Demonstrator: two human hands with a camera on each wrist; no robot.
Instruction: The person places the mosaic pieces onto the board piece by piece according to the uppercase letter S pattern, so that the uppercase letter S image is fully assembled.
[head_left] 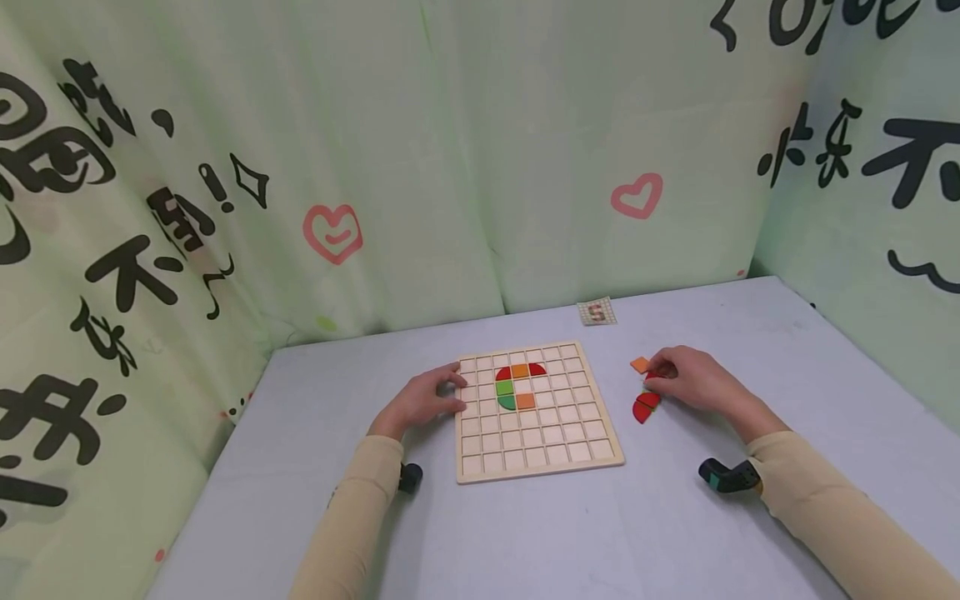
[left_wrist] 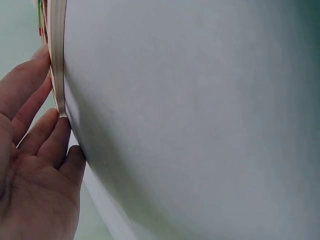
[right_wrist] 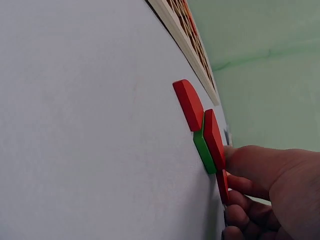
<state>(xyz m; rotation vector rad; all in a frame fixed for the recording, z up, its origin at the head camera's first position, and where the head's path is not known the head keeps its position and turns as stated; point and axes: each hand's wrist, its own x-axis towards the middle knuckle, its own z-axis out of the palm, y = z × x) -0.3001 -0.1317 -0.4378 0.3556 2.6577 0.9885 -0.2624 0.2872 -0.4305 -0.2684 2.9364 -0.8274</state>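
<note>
In the head view, a square wooden grid board lies on the table. Red quarter-round pieces, orange square pieces, a green square piece and a green rounded piece sit in its upper cells. My left hand touches the board's left edge with thumb and fingertips spread along it. To the right of the board, my right hand pinches a red piece at the table. Just beside it are more red pieces and a green piece.
A loose orange piece lies just left of the right hand's fingertips. Behind the board, a small patterned card lies near the table's far edge. Printed curtains enclose the white table.
</note>
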